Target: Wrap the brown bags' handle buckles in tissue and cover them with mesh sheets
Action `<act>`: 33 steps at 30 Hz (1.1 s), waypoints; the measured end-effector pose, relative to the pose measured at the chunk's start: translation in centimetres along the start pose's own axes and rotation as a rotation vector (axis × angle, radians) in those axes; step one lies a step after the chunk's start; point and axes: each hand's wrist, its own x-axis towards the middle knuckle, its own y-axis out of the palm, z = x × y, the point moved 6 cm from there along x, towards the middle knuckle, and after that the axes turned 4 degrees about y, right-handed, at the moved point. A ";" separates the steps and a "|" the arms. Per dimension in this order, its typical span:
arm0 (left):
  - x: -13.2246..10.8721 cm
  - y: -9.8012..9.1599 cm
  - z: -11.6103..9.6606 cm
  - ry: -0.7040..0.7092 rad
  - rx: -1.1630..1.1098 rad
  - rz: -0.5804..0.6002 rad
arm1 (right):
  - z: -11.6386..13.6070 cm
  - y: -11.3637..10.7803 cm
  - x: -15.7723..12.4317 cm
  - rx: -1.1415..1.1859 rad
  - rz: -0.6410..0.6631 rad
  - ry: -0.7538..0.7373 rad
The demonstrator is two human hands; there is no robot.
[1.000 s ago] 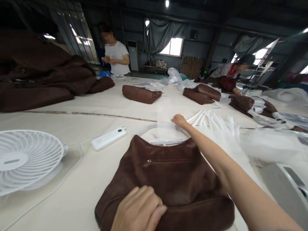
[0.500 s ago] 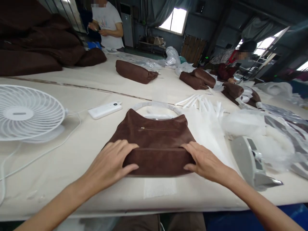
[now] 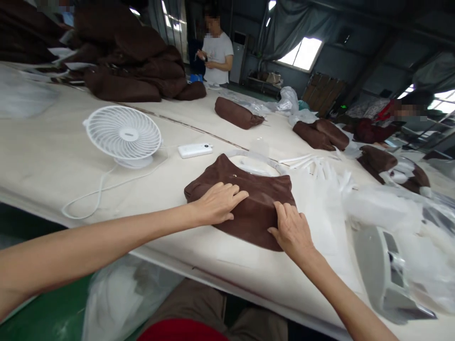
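A dark brown handbag (image 3: 254, 218) lies on the table in front of me, a small zipper pull showing on its upper panel. Its white-wrapped handle (image 3: 273, 163) loops out on the far side. My left hand (image 3: 218, 203) rests across the bag's left and middle part, fingers stretched to the right and thumb apart on the surface. At the right edge, my right hand (image 3: 293, 229) grips the bag, with index finger and thumb on its face and the other fingers partly hidden.
A white fan (image 3: 124, 135) and a white power bank (image 3: 195, 150) stand to the left. White wrapping strips (image 3: 313, 168), clear plastic and a tape dispenser (image 3: 386, 274) lie right. Brown bags (image 3: 236, 112) and a large brown pile (image 3: 131, 57) sit farther back. Two people are beyond.
My view has turned left. My left hand has moved from the bag's lower left corner onto its face. The bag lies flatter and is turned, while my right hand stays at its right edge.
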 end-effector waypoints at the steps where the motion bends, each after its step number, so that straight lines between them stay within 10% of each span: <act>1: 0.3 0.2 0.2 0.013 -0.012 0.013 | -0.1 0.4 0.0 -0.016 -0.022 0.010; 12: -2.1 -0.3 6.8 -0.007 -0.226 0.131 | -0.5 1.5 -1.3 0.009 -0.274 -0.156; 20: -4.3 0.8 7.7 -0.028 -0.364 0.016 | -1.5 1.7 -1.9 0.202 -0.322 -0.241; 29: -5.0 1.4 9.1 -0.090 -0.546 -0.073 | -6.6 4.6 -4.2 0.842 -0.119 0.436; 33: -4.8 2.1 9.5 -0.092 -0.634 -0.067 | -6.3 5.1 -4.4 0.882 -0.122 0.480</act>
